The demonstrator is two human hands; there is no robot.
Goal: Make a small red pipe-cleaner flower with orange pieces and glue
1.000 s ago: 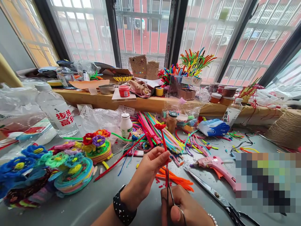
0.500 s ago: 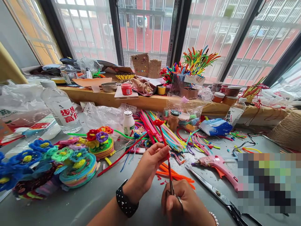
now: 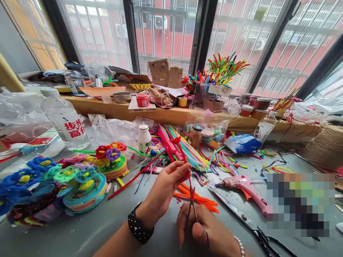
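Note:
My left hand (image 3: 167, 184) pinches a red pipe cleaner (image 3: 183, 154) between thumb and fingers. Its upper end is bent into a small flower-like shape, and its stem runs down below the fingers. Small scissors (image 3: 192, 201) are in my right hand (image 3: 205, 230), with fingers through the handle loops. Their blades point up along the lower stem and touch or overlap it; I cannot tell whether they cut. Behind the hands lie orange pipe cleaners (image 3: 199, 200) and tiny red clippings. A bundle of coloured pipe cleaners (image 3: 187, 150) fans out beyond them.
Large scissors (image 3: 235, 207) and a pink glue gun (image 3: 248, 189) lie to the right. Pipe-cleaner flower pieces (image 3: 84, 192) stand at left, near a water bottle (image 3: 65, 121). A white bottle (image 3: 144, 139) and brown jar (image 3: 195, 135) stand behind. A blurred patch hides the lower right.
The small scissors' handles have spread apart, and the blades have moved up along the red stem. My left hand still pinches the pipe cleaner. The whole view has shifted slightly.

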